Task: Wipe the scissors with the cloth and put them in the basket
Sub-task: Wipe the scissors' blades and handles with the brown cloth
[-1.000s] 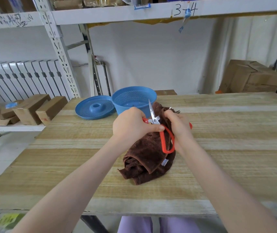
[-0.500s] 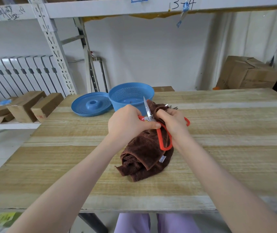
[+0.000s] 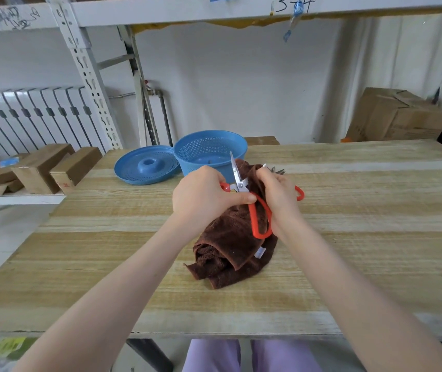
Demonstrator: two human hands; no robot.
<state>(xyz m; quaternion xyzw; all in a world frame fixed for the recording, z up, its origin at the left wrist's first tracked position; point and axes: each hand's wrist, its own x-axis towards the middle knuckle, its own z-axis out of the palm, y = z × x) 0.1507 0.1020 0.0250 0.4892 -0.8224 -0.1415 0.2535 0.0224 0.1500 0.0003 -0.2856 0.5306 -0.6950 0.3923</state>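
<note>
At centre frame, my left hand (image 3: 203,195) grips the scissors (image 3: 238,179). My right hand (image 3: 279,197) curls its fingers round the brown cloth (image 3: 231,244).

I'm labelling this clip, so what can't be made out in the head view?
Head view:
Scissors: most of one handle loop, hidden inside the left hand.
Right hand: fingertips, buried in the cloth.
Metal tips and red loop beyond the right hand: their owner, hidden by that hand.
Basket: floor, partly behind its front wall.
</note>
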